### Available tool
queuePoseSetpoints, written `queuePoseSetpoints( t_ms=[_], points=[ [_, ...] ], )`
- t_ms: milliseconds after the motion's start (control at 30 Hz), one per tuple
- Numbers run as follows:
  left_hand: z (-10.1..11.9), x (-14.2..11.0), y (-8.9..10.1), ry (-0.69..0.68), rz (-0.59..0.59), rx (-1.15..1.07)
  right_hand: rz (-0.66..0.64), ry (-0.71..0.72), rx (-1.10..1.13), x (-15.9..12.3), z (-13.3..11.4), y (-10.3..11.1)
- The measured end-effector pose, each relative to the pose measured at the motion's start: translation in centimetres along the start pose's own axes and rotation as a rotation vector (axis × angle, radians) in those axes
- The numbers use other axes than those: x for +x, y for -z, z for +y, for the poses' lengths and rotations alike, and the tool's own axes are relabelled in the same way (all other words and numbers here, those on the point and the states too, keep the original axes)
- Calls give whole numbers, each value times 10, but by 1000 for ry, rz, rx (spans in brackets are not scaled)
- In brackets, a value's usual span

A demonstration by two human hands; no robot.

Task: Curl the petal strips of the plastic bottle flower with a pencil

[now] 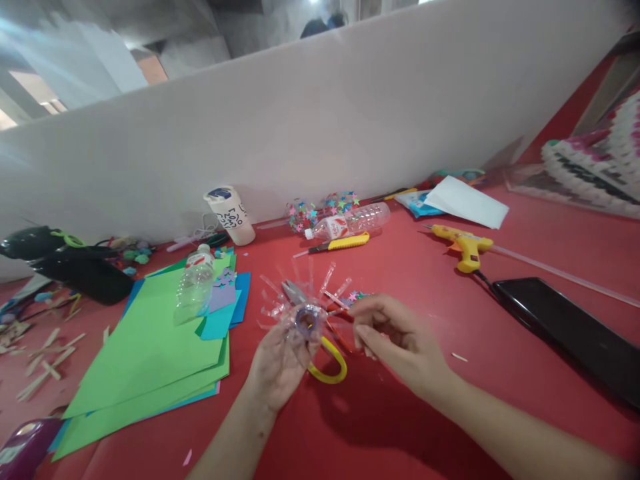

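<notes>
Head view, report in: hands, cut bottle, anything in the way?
Left hand gripping cut bottle, strips fanned outward. Right hand beside it, fingers bent, hold unclear. Scissors close by, partly hidden behind bottle, possible snag.

The left forearm, bare, rises from the lower edge to the left grip, which is turned palm up with its fingers curled inward. The right forearm, also bare, slants in from the lower right; its grip points leftward, fingers bent, thumb below the forefinger. The two stand near each other without touching.
</notes>
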State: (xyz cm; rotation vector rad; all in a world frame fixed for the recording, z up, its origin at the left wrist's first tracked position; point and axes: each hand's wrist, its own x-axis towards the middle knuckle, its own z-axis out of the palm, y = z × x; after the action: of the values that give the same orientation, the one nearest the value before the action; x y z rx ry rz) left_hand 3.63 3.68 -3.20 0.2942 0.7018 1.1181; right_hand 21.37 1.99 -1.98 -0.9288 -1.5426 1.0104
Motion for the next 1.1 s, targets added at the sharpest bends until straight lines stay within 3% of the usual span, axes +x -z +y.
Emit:
queuePoseSetpoints(
  t_ms=[200,400,633,900,1100],
  points=[
    [-1,0,0,-31,-8,45,-94,53,33,1,-2,0],
    [-1,2,3,-33,-17,46,-159,6,92,2,-5,-1],
    [-3,4,7,-80,3,81,-189,-21,109,2,-5,0],
    [-2,2,4,-30,32,63,-158,-19,86,4,-2,1],
    [-2,3,3,-4,17,60,-215,-79,102,4,1,-1]
  ],
)
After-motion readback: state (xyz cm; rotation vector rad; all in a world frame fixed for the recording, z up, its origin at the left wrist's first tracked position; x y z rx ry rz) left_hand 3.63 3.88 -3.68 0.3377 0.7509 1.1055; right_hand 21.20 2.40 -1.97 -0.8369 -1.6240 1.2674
